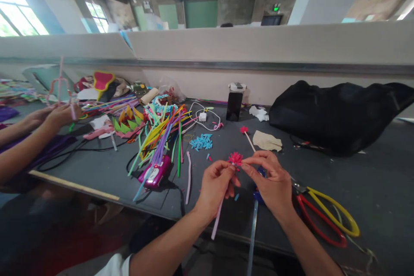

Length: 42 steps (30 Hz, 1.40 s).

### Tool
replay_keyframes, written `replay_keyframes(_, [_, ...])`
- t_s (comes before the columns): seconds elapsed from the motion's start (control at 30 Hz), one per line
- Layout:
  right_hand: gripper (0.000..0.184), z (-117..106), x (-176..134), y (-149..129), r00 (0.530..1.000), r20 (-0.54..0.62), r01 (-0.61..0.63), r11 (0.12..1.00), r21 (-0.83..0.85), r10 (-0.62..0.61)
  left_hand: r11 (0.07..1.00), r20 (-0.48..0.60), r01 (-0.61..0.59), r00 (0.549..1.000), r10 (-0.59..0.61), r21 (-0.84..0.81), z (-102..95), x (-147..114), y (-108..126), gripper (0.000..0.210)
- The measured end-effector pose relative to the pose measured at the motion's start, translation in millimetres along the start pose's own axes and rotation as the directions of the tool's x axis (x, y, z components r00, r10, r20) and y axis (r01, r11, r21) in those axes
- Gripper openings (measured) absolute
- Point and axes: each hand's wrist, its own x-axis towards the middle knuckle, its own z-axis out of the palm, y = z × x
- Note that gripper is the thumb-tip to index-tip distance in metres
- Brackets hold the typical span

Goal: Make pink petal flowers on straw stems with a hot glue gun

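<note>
My left hand (217, 187) is closed around a pale pink pipe-cleaner stem (217, 220). At its top sits a pinkish-red flower head (235, 158) made of short fuzzy pieces. My right hand (270, 179) pinches at the right side of that flower; whether a loose piece is between the fingertips is too small to tell. Beneath the right hand lies a blue glue gun (258, 196), partly hidden, with a clear glue stick (253, 237) running out toward me. A finished-looking red flower (244, 130) on a pale stem lies just beyond. Short blue pieces (201, 142) are heaped farther left.
Scissors (323, 211) with red and yellow handles lie right of my hands. A black bag (336, 116) fills the back right. Several long pipe cleaners (161, 133) rest over a purple box (156, 172). A phone (234, 105) leans on a bottle (238, 87). A co-worker's hands (60, 114) work at left.
</note>
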Motion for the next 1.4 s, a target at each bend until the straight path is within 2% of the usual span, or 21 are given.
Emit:
replay_keyframes(0.4, [0.007, 7.4, -4.3, 5.1, 0.99, -0.075, 0.112, 0.989, -0.095, -0.119, 1.0, 0.019, 0.014, 1.0, -0.014, 0.002, -0.6, -2.2, -1.0, 0.023])
replay_keyframes(1.4, [0.012, 15.2, -6.7, 2.5, 0.984, -0.13, 0.103, 0.988, -0.116, -0.118, 1.0, 0.002, -0.003, 1.0, 0.003, 0.007, 1.8, -4.9, 0.2, 0.02])
